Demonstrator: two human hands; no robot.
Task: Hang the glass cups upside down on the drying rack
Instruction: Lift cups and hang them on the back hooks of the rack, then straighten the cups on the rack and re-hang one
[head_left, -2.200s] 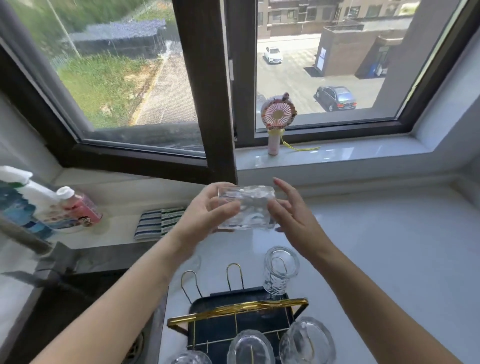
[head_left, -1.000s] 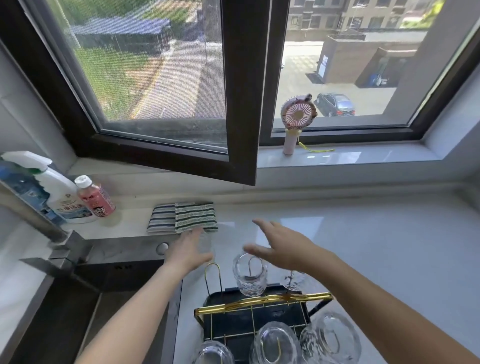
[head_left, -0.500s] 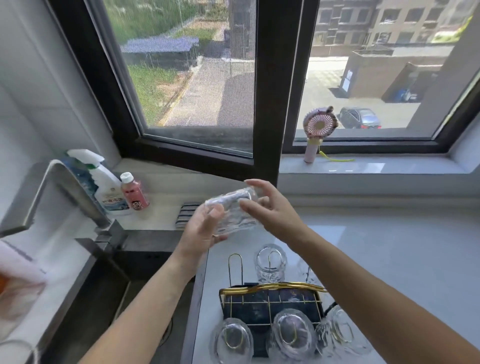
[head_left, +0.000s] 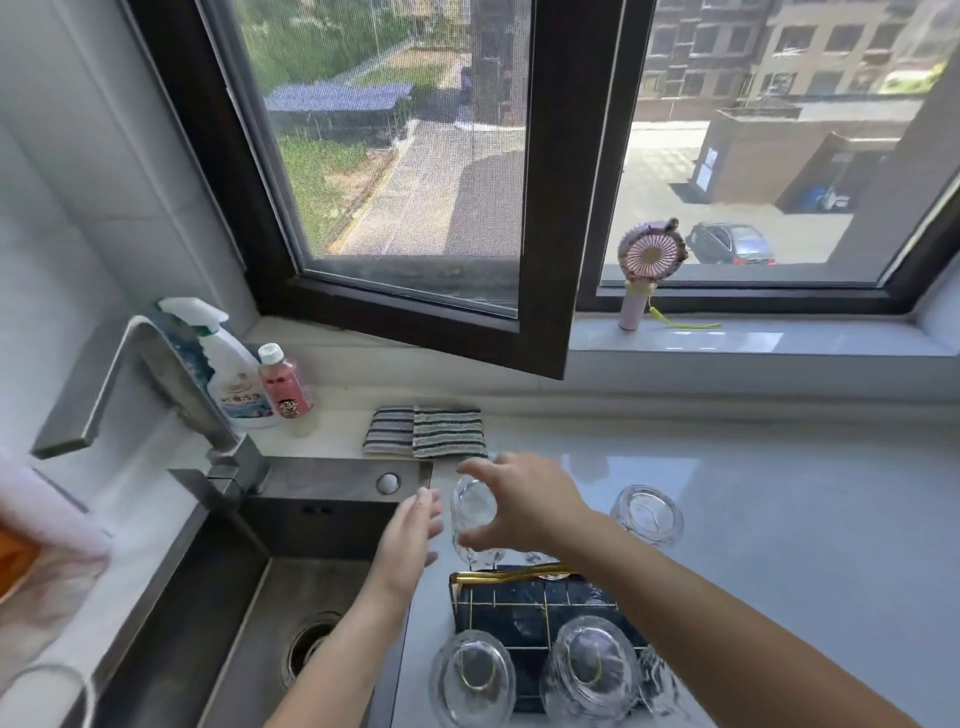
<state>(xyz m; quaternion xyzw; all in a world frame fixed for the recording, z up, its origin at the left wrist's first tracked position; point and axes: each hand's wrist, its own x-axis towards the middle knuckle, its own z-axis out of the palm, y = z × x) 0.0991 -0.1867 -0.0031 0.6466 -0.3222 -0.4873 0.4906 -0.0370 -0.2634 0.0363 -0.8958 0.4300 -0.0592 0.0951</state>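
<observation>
A black drying rack (head_left: 519, 613) with gold wire prongs stands on the white counter beside the sink. My right hand (head_left: 524, 501) grips a clear glass cup (head_left: 474, 512), bottom up, over the rack's far left corner. My left hand (head_left: 413, 527) hovers just left of that cup, fingers spread, holding nothing. Two glass cups (head_left: 472, 675) (head_left: 592, 670) hang upside down on the near prongs, and a third sits partly behind my right forearm. Another cup (head_left: 647, 514) hangs upside down at the far right. My right arm hides the rack's middle back prong.
The steel sink (head_left: 249, 623) and its faucet (head_left: 150, 384) lie to the left. A spray bottle (head_left: 234, 369), a pink bottle (head_left: 284, 384) and striped cloths (head_left: 426, 431) sit behind. The open window frame (head_left: 545, 260) overhangs the counter; a small fan (head_left: 649, 270) stands on the sill.
The cup, held up sideways in both hands half a second ago, is now lower, bottom up over the rack's far left corner. My left hand has let go of it.
</observation>
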